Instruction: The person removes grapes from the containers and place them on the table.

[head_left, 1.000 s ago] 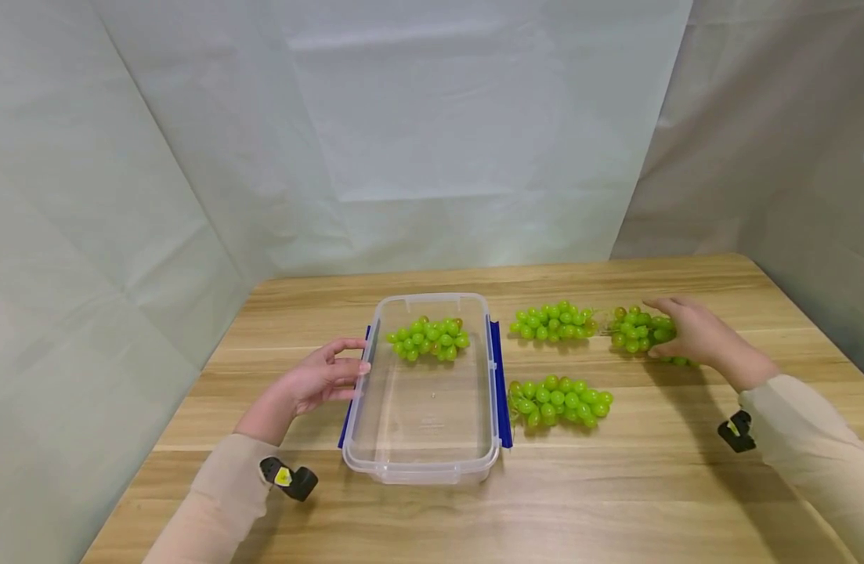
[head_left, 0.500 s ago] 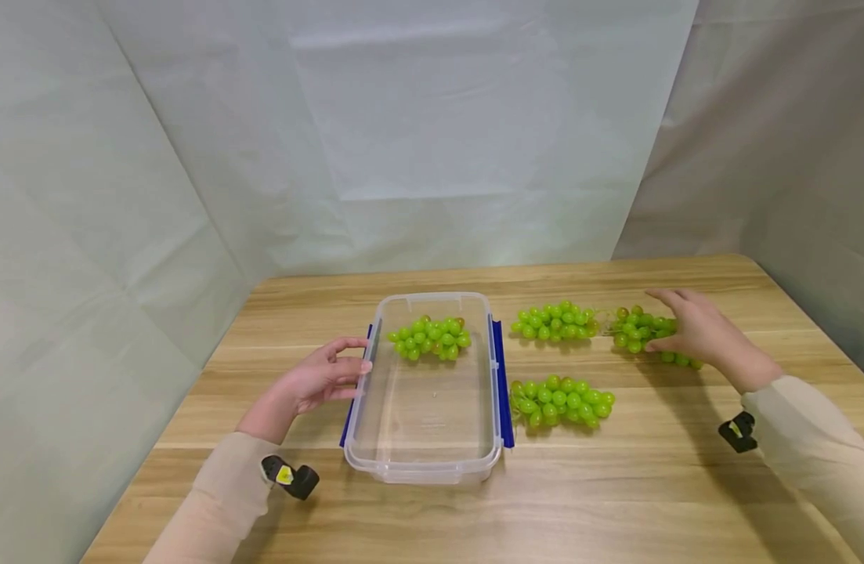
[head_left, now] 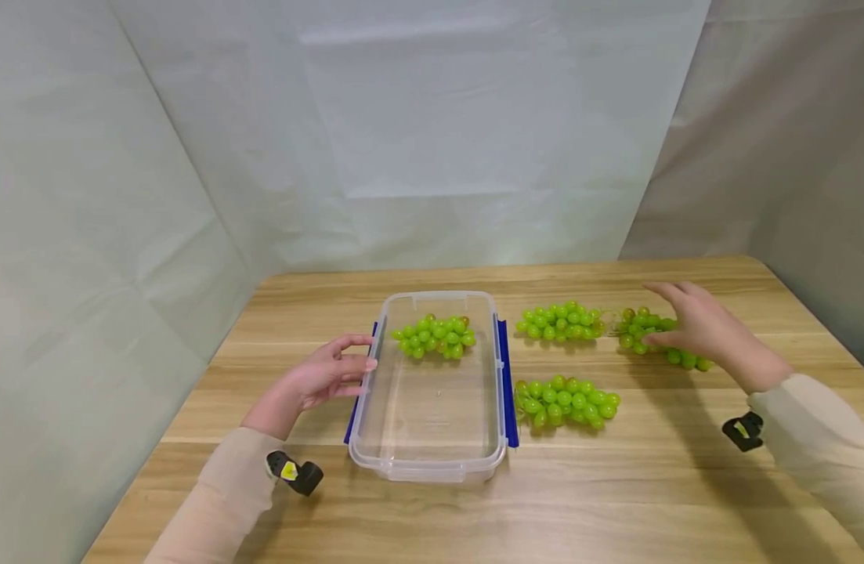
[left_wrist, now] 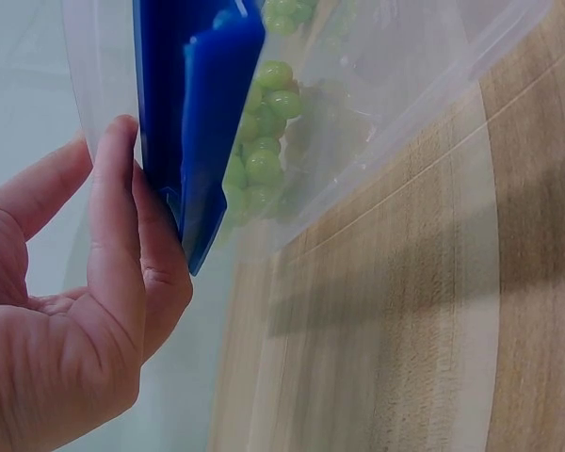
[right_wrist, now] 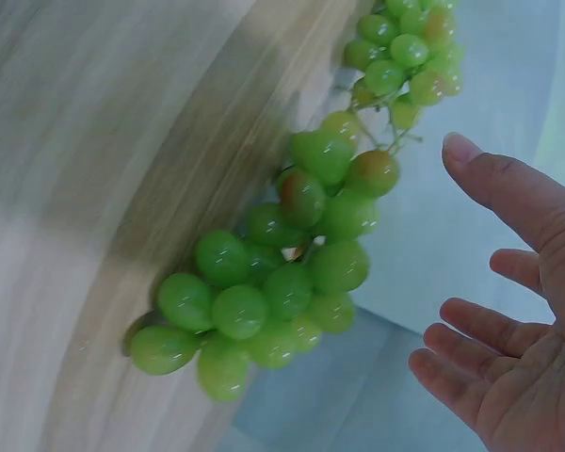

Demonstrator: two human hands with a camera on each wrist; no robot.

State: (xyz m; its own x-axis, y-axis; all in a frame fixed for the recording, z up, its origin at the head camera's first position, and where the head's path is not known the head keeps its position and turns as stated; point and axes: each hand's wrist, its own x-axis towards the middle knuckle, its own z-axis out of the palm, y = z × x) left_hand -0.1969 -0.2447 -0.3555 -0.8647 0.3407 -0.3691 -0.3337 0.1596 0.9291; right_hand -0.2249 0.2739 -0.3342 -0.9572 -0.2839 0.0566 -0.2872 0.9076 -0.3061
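Observation:
A clear plastic food container [head_left: 439,423] with blue side latches [head_left: 507,384] stands uncovered on the table. One bunch of green grapes [head_left: 435,337] lies inside, towards the far end. My left hand [head_left: 326,372] touches the container's left rim with extended fingertips, beside the blue latch [left_wrist: 202,122] in the left wrist view. My right hand [head_left: 706,329] is held over the far-right grape bunch [head_left: 646,329], its thumb and fingers spread apart. In the right wrist view, this grape bunch [right_wrist: 264,292] lies on the table, separate from the hand [right_wrist: 508,320].
Another grape bunch [head_left: 562,322] lies at the back, between the container and the far-right bunch, their stems close together. Nearer the front, a grape bunch [head_left: 565,402] lies beside the right latch. A pale cloth [head_left: 474,141] hangs behind the wooden table [head_left: 580,501].
My right hand has lifted slightly off the far-right grapes, and its fingers have spread, uncovering more of the bunch. The left hand stays at the container's rim. The head view has shifted slightly.

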